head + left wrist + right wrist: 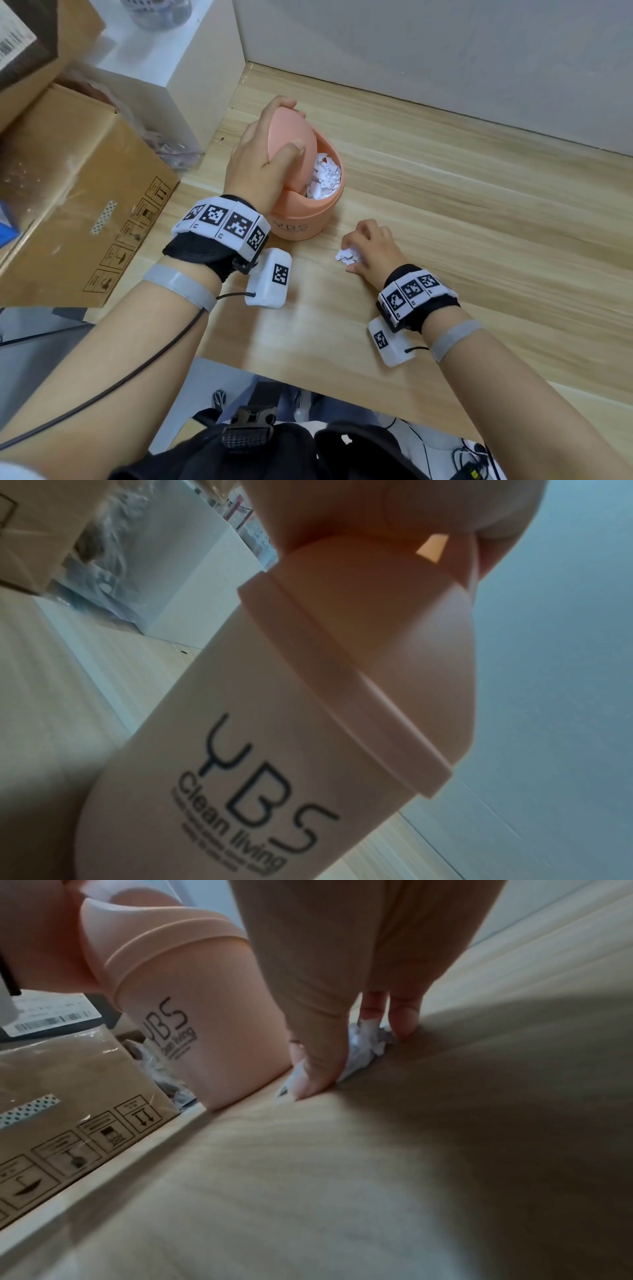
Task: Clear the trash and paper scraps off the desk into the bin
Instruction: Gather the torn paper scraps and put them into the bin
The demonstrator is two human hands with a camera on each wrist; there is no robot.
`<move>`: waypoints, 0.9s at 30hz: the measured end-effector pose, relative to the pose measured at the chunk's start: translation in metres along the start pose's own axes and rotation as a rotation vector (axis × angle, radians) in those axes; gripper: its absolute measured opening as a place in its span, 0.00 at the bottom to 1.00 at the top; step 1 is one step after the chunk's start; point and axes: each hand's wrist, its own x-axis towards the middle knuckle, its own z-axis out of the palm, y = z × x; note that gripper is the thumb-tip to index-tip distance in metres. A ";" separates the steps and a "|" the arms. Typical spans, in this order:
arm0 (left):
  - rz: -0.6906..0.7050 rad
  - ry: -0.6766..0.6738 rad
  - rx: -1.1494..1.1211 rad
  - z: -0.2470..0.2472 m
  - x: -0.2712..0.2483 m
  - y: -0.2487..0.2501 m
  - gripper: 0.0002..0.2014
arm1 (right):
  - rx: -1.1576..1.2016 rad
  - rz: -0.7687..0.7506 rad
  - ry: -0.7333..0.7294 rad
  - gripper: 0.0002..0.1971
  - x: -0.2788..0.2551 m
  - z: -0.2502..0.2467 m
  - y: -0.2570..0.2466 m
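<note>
A small peach bin [301, 219] [240, 750] [205, 1031] marked "YBS" stands on the wooden desk [479, 212]. My left hand [263, 161] grips its swing lid [291, 133], tipped up, so white paper scraps [325, 178] show inside. To the bin's right, my right hand [368, 248] curls down on the desk around a small heap of white paper scraps [346, 256] [368, 1039]. Thumb and fingertips [404, 1020] pinch the heap from both sides against the desk top.
Cardboard boxes [78, 205] [68, 1096] lie along the desk's left edge, with crumpled clear plastic [171, 150] behind them. A white block [178, 68] stands at the back left. A pale wall [445, 51] closes the back. The desk's front edge [308, 380] is near me.
</note>
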 end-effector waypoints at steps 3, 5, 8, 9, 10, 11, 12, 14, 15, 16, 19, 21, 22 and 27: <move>-0.010 -0.008 -0.012 0.000 -0.001 0.000 0.28 | 0.044 -0.021 0.009 0.11 0.000 0.000 0.001; -0.019 -0.010 -0.015 0.000 0.000 0.000 0.30 | 0.070 -0.034 0.037 0.08 -0.002 -0.001 0.001; -0.023 -0.011 -0.021 0.000 -0.001 0.000 0.30 | 0.066 -0.015 0.088 0.07 -0.003 0.000 0.001; -0.025 -0.014 -0.021 0.000 0.000 0.000 0.30 | 0.062 -0.003 0.094 0.07 -0.003 0.001 0.002; -0.029 -0.018 -0.020 0.000 0.000 0.000 0.30 | 0.058 0.006 0.090 0.07 -0.002 0.000 0.001; -0.035 -0.023 -0.018 -0.001 0.000 0.001 0.30 | 0.062 0.014 0.076 0.07 0.000 0.000 0.001; -0.038 -0.026 -0.016 -0.001 0.000 0.002 0.30 | 0.078 0.035 0.052 0.07 0.001 -0.002 0.001; -0.039 -0.033 -0.014 -0.001 -0.001 0.003 0.30 | 0.148 0.108 0.022 0.06 0.003 -0.010 0.000; -0.037 -0.036 -0.014 -0.001 -0.001 0.004 0.31 | 0.207 0.152 0.037 0.05 0.002 -0.017 -0.001; -0.038 -0.040 -0.015 -0.001 -0.001 0.004 0.31 | 0.273 0.193 0.060 0.05 0.001 -0.025 -0.003; -0.056 -0.048 -0.014 -0.001 -0.001 0.003 0.29 | 0.382 0.159 0.156 0.02 0.003 -0.058 -0.017; -0.074 -0.058 -0.009 -0.001 -0.001 0.003 0.29 | 0.473 0.092 0.201 0.04 0.008 -0.085 -0.037; -0.078 -0.063 -0.006 -0.001 -0.001 0.004 0.29 | 0.508 0.060 0.233 0.07 0.010 -0.098 -0.049; -0.078 -0.074 -0.012 -0.004 -0.002 0.007 0.30 | 0.457 0.022 0.269 0.11 0.023 -0.126 -0.102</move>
